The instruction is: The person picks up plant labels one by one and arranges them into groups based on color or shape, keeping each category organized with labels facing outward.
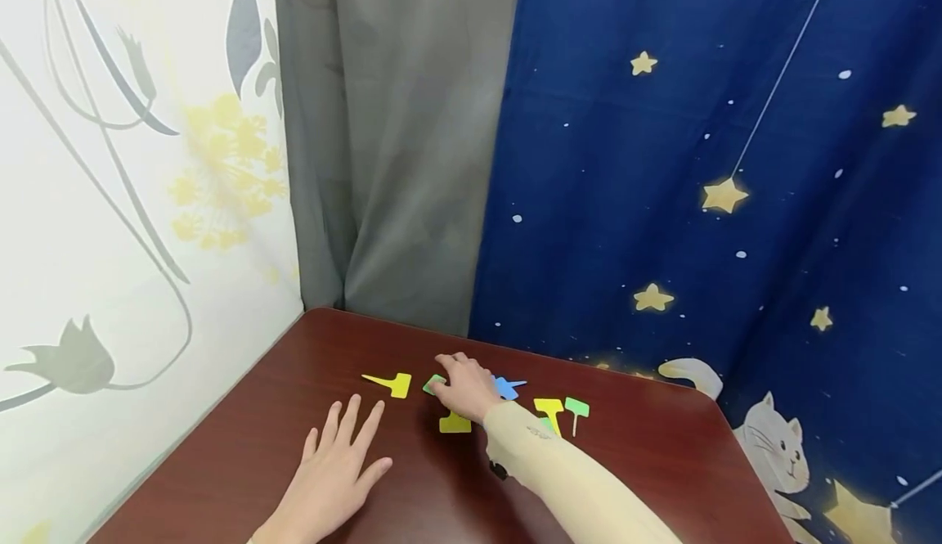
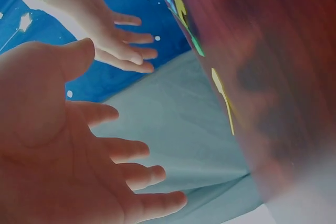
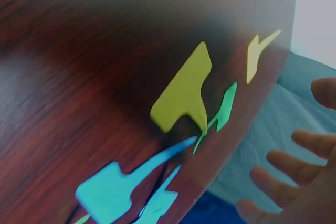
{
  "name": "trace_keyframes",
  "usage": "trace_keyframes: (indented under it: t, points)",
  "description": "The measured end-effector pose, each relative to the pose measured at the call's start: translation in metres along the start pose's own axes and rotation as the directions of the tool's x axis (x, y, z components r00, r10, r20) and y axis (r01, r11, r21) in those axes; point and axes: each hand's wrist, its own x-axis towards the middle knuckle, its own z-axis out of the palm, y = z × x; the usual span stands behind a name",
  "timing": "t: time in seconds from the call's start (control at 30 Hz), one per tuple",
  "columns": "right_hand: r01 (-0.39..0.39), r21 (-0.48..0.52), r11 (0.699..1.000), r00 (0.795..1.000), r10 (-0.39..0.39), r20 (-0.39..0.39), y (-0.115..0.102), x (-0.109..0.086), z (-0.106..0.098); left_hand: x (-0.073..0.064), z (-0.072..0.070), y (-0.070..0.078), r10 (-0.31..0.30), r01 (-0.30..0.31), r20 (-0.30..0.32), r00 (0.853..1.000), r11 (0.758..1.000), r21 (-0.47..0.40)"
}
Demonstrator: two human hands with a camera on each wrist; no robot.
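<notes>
Several T-shaped plastic plant labels lie flat on the dark red table. My right hand [image 1: 468, 388] hovers over the middle of them, fingers spread and holding nothing. Below it lie a yellow plant label [image 3: 185, 90] and a green plant label [image 3: 227, 107], with blue plant labels [image 3: 106, 192] beside them. To the left is another yellow plant label [image 1: 401, 385]. On the right, a yellow plant label [image 1: 548, 406] overlaps a green one, and a further green plant label [image 1: 577, 406] lies alongside. My left hand [image 1: 331, 466] is near the table's front left, palm down, fingers straight.
A white floral curtain [image 1: 147, 200] borders the table's left side. Behind the table hang a grey curtain [image 1: 412, 159] and a blue star-patterned curtain [image 1: 589, 200]. The table's far edge [image 1: 574, 358] runs just beyond the labels.
</notes>
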Motion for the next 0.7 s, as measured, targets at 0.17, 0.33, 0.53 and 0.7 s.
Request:
trace_keyframes:
  t: [0.17, 0.33, 0.53, 0.7]
  points:
    - [0.091, -0.086, 0.992, 0.995, -0.087, 0.05, -0.014, 0.009, 0.019, -0.007, 0.004, -0.003, -0.004, 0.004, 0.016, 1.0, 1.0, 0.026]
    - [0.146, -0.21, 0.967, 0.987, -0.126, 0.104, -0.019, 0.018, 0.035, -0.011, 0.004, -0.002, 0.001, -0.002, 0.023, 1.0, 1.0, 0.022]
    - [0.165, -0.286, 0.944, 0.97, -0.103, 0.22, -0.026, 0.015, 0.043, -0.015, 0.005, -0.005, -0.011, 0.012, 0.092, 0.996, 1.0, -0.002]
    - [0.17, -0.282, 0.944, 0.952, -0.083, 0.296, -0.031, 0.013, 0.05, -0.019, 0.007, -0.015, -0.049, 0.056, 0.196, 0.979, 0.998, -0.03]
